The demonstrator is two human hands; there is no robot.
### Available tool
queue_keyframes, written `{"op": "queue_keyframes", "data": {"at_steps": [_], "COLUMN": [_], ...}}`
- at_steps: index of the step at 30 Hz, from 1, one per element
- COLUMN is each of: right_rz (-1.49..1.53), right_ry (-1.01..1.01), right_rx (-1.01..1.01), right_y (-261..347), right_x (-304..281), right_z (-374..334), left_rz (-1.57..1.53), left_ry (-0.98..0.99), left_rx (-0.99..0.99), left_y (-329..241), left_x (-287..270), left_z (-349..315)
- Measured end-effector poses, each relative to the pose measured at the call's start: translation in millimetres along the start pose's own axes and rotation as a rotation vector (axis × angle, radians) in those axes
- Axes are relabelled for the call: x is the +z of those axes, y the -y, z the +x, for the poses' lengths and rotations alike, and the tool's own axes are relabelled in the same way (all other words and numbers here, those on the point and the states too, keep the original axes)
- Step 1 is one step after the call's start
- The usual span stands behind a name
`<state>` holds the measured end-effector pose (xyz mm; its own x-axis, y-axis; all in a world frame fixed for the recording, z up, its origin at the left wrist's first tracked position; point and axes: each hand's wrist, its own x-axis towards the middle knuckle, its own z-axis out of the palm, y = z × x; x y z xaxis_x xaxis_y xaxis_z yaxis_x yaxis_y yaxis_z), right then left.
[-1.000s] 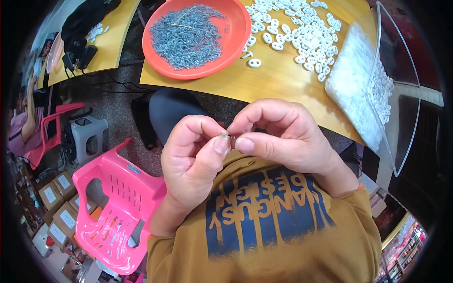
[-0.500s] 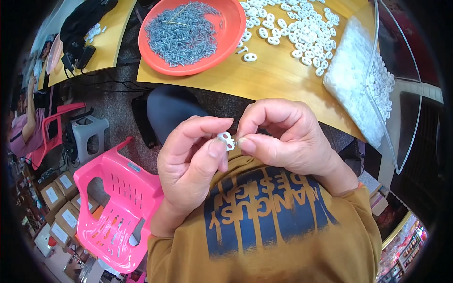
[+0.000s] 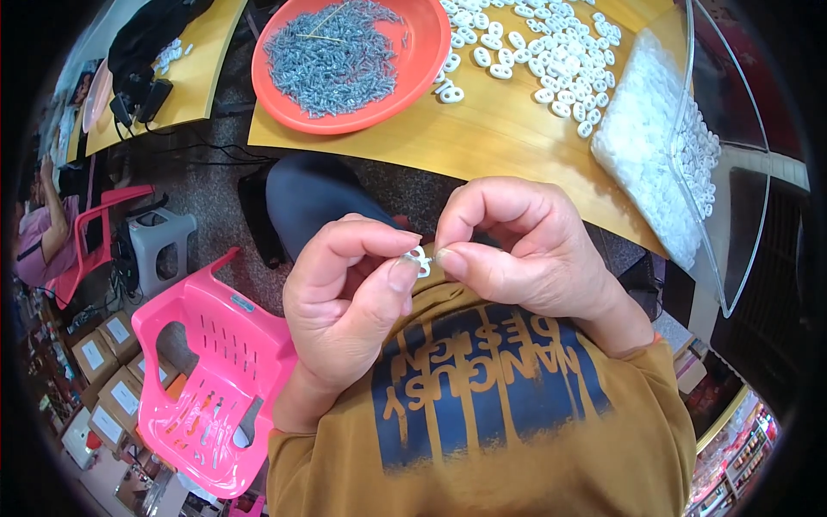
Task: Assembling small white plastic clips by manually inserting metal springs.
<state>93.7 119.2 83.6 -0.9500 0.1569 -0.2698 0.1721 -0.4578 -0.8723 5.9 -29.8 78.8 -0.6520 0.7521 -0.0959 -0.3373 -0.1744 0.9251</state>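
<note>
Between the thumb and fingers of my left hand (image 3: 340,297) is a small white plastic piece with two holes (image 3: 422,262), held in front of my chest. My right hand (image 3: 525,254) is closed in a pinch at the side of that piece, thumb against forefinger. What sits between its fingertips is too small and covered to name. The two hands are nearly touching, with the white piece between them.
On the yellow table (image 3: 508,129) beyond my hands stand a red plastic basin (image 3: 345,127) of small grey metal-looking parts, many loose white two-hole pieces (image 3: 564,65) and a clear bag (image 3: 642,138) of more. A pink chair (image 3: 215,370) stands left. Another person (image 3: 53,233) sits far left.
The white piece has turned a little in my left fingers, and less of it shows. Both hands stay pinched close together. The far person's arm has shifted slightly.
</note>
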Motion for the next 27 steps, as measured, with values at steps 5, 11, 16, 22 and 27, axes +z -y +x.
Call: {"op": "queue_keyframes", "data": {"at_steps": [5, 11, 16, 22, 27], "right_rz": [-0.331, -0.646, -0.710, -0.572, -0.459], "right_ry": [-0.005, 0.001, 0.005, -0.019, 0.010], "right_rx": [-0.191, -0.377, -0.392, -0.362, -0.355], "right_y": [1, 5, 4, 0, -1], "right_x": [-4, -4, -4, -4, -2], "right_z": [0, 0, -3, -5, -9], "left_rz": [0.213, 0.475, 0.501, 0.278, 0.291], "left_ry": [0.021, 0.044, 0.023, 0.044, 0.077], "left_rx": [0.125, 0.161, 0.171, 0.119, 0.164], "left_y": [2, -5, -1, 5, 2], "left_x": [-2, -4, -2, 1, 1], "left_z": [0, -2, -5, -4, -5]}}
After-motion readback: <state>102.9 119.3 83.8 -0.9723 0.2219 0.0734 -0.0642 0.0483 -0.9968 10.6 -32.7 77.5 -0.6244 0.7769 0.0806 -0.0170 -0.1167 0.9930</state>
